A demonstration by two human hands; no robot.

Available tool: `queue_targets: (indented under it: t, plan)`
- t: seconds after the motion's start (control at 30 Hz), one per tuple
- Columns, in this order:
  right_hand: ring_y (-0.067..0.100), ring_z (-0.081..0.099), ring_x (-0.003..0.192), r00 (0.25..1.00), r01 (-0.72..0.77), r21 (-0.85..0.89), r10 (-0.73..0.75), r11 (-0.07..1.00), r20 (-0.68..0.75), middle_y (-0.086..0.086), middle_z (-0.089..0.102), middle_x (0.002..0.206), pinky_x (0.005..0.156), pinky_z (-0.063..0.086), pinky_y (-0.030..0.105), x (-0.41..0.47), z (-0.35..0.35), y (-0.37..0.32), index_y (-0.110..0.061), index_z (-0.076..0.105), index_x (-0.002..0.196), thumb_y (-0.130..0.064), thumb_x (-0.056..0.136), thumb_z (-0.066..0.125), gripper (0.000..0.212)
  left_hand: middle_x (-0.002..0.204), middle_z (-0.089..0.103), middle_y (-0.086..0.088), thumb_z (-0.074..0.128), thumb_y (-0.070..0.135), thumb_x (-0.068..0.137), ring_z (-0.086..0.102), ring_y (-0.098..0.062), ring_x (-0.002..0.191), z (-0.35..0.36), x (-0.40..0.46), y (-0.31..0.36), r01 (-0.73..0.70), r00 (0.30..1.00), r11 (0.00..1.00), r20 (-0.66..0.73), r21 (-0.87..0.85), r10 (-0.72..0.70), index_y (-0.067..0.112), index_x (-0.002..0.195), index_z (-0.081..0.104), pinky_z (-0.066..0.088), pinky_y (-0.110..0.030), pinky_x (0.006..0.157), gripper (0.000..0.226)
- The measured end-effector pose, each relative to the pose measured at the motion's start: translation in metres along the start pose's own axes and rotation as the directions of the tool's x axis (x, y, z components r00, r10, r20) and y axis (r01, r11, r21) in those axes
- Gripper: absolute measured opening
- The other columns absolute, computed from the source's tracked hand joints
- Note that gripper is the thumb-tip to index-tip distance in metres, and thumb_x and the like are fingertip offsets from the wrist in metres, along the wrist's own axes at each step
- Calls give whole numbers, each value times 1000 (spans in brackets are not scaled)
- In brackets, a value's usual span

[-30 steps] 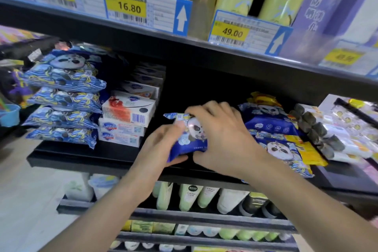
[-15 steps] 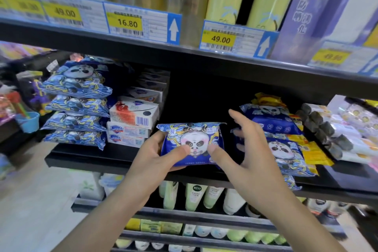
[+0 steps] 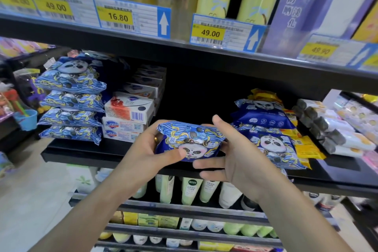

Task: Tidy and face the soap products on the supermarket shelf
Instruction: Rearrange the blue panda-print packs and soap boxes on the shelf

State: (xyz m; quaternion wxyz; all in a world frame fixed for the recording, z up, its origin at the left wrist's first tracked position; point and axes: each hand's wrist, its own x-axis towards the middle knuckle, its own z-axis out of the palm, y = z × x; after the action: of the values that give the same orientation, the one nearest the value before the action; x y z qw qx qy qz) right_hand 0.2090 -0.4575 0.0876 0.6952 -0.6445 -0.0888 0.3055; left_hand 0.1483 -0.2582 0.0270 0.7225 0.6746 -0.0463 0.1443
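In front of the black middle shelf (image 3: 86, 154) of a supermkt aisle, a person holds one blue panda-print pack (image 3: 189, 142) between both hands, just above the shelf's front edge and roughly centre of the bay. The left hand (image 3: 147, 149) grips the pack's left end, thumb laid across the lower front near the panda face, fingers curled behind. The right hand (image 3: 235, 161) cups the pack's right end: thumb up over the top edge, index finger under the bottom edge, the other fingers spread loosely below & not on the pack. The pack is tilted, printed face toward the camera.

At left on the same shelf, a stack of matching blue packs (image 3: 70, 100) w/ a panda on top; just beside it to the right, stacked white soap boxes (image 3: 127, 116), the top one showing a barcode. At right, more panda packs (image 3: 266, 129) lie overlapped, w/ yellow packs (image 3: 306, 145) tucked beside them, then grey-capped white tubes (image 3: 335, 135) lying on their sides. Between the boxes & the right-hand packs the shelf is dark.

Price tags on the upper shelf rail read 16.80 (image 3: 118, 17) & 49.00 (image 3: 210, 32), each by a white up-arrow. Lower shelves carry pale green & white tubes (image 3: 190, 190).
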Motion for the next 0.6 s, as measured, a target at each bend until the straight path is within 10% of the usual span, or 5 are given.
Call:
queue_targets:
  t: [0.3, 0.47, 0.6]
  plan:
    - [37, 78, 87, 992, 77, -1, -77, 997, -100, 13, 80, 101, 76, 65, 38, 5, -1, 8, -27, 80, 98, -33, 91, 75, 10, 125, 74, 5, 84, 15, 83, 68, -12, 118, 0, -4, -6, -49, 999, 980, 7, 191, 49, 43, 127, 66, 51, -19, 97, 56]
    - [36, 78, 88, 981, 152, -43, -156, 987, -119, 8, 79, 104, 80, 64, 39, 3, -3, 14, -25, 78, 102, -26, 93, 72, 10, 136, 65, 18, 88, 34, 73, 56, -5, 133, -2, -11, -11, 123, 991, 974, -68, 188, -112, 55, 136, 57, 41, -41, 118, 73]
    - [27, 76, 99, 964, 231, -48, -236, 972, -122, 6, 75, 114, 83, 63, 37, 3, -6, 20, -23, 76, 100, -20, 95, 71, 8, 137, 67, 17, 92, 54, 61, 58, 0, 132, -3, -14, -8, 269, 962, 963, -44, 2, -269, 56, 144, 49, 44, -31, 111, 94]
